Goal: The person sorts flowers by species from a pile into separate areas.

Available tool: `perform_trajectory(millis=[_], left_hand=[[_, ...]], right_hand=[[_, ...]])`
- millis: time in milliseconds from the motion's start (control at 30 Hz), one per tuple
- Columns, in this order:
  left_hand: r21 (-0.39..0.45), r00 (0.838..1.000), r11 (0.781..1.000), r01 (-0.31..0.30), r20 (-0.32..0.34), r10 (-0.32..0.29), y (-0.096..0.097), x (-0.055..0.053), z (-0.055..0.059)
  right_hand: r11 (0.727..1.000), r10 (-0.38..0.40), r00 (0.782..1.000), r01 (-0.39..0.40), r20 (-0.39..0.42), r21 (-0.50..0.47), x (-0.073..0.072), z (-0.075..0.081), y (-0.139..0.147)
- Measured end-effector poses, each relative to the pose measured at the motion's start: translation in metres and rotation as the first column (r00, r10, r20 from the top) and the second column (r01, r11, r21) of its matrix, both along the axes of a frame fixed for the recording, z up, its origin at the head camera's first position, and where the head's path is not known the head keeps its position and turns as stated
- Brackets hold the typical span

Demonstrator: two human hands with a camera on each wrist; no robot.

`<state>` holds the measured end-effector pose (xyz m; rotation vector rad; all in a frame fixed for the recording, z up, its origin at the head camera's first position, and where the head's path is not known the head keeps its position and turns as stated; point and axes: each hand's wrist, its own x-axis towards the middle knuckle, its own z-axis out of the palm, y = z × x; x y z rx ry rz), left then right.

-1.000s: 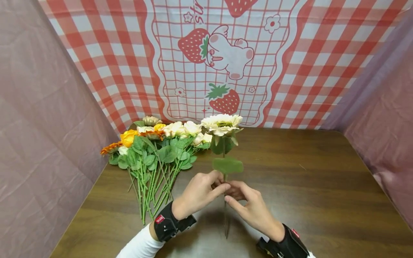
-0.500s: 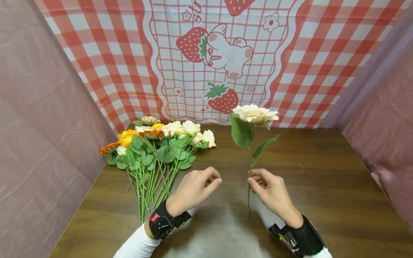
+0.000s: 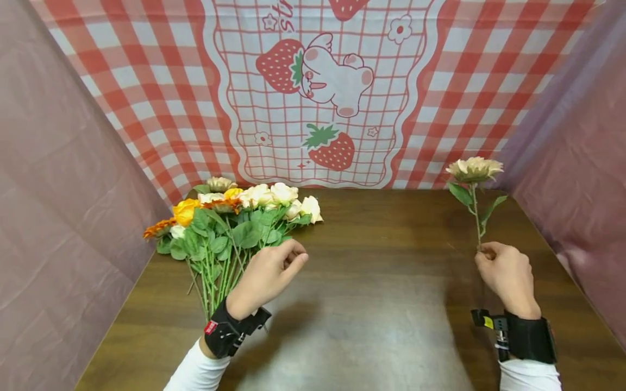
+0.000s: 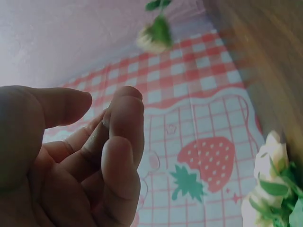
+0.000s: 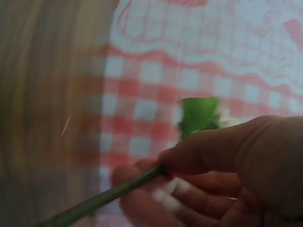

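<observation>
On the right side of the table, my right hand (image 3: 507,276) pinches the stem of a cream artificial flower (image 3: 474,169) and holds it upright, bloom on top. The right wrist view shows the green stem (image 5: 102,199) between thumb and fingers, with a leaf (image 5: 199,113) beyond. My left hand (image 3: 266,274) hovers over the table, its fingers loosely bent and holding nothing; in the left wrist view thumb and fingertips stand apart. Just left of it lies a bunch of artificial flowers (image 3: 230,228) with cream, yellow and orange blooms, its lower stems partly hidden by that hand.
Under everything is a brown wooden table (image 3: 381,282). A red-and-white checked cloth with strawberries (image 3: 332,149) hangs along the back edge. Pinkish curtains (image 3: 73,217) close in both sides.
My right hand has carried the cream flower from the middle to the right side of the table. The left hand has let go of its stem and moved left, towards the bunch.
</observation>
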<state>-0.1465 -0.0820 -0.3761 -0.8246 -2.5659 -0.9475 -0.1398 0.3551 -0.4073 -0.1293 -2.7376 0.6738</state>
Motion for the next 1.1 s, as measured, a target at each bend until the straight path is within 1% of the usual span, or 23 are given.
perform_trajectory(millis=[67,133,233,333,400,500,600,767,867,1000,1067,1100], left_hand=[[-0.002,1.0,1.0,-0.024,-0.003,0.024,-0.004,-0.002,0.001],[-0.004,0.999,0.999,-0.04,-0.004,0.04,-0.006,-0.003,0.002],[-0.009,0.999,0.999,-0.05,-0.001,0.05,-0.009,-0.004,0.003],[-0.016,0.999,0.999,-0.047,0.019,0.048,-0.01,-0.005,0.002],[-0.025,0.999,0.999,-0.041,0.034,0.042,-0.009,-0.006,0.0],[-0.037,0.998,0.999,-0.034,0.052,0.036,-0.008,-0.007,-0.002],[-0.049,0.998,0.998,-0.029,0.055,0.032,-0.008,-0.007,-0.003],[-0.074,0.998,0.997,-0.018,0.065,0.023,-0.01,-0.007,-0.004],[-0.094,0.997,0.996,-0.012,0.075,0.019,-0.01,-0.007,-0.005],[-0.116,0.997,0.993,-0.013,0.08,0.022,-0.009,-0.007,-0.006],[-0.133,0.997,0.991,-0.017,0.076,0.027,-0.009,-0.008,-0.007],[-0.143,0.997,0.989,-0.024,0.072,0.034,-0.011,-0.009,-0.007]], right_hand=[[1.0,-0.011,0.995,0.01,0.097,0.007,0.0,-0.005,0.013],[1.0,-0.017,0.983,0.014,0.183,0.015,-0.002,-0.009,0.022],[0.999,-0.032,0.955,0.026,0.293,0.026,-0.006,-0.015,0.032],[0.998,-0.062,0.921,0.053,0.384,0.033,-0.009,-0.02,0.042],[0.996,-0.086,0.895,0.077,0.438,0.037,-0.01,-0.024,0.048],[0.991,-0.128,0.861,0.124,0.492,0.042,-0.011,-0.03,0.057],[0.985,-0.166,0.844,0.164,0.509,0.05,-0.012,-0.036,0.063],[0.982,-0.181,0.835,0.178,0.519,0.056,-0.013,-0.041,0.068],[0.985,-0.166,0.841,0.163,0.516,0.051,-0.012,-0.041,0.069],[0.987,-0.155,0.859,0.152,0.489,0.045,-0.01,-0.04,0.069],[0.986,-0.162,0.874,0.159,0.458,0.045,-0.009,-0.039,0.067],[0.985,-0.168,0.886,0.166,0.432,0.043,-0.009,-0.037,0.066]])
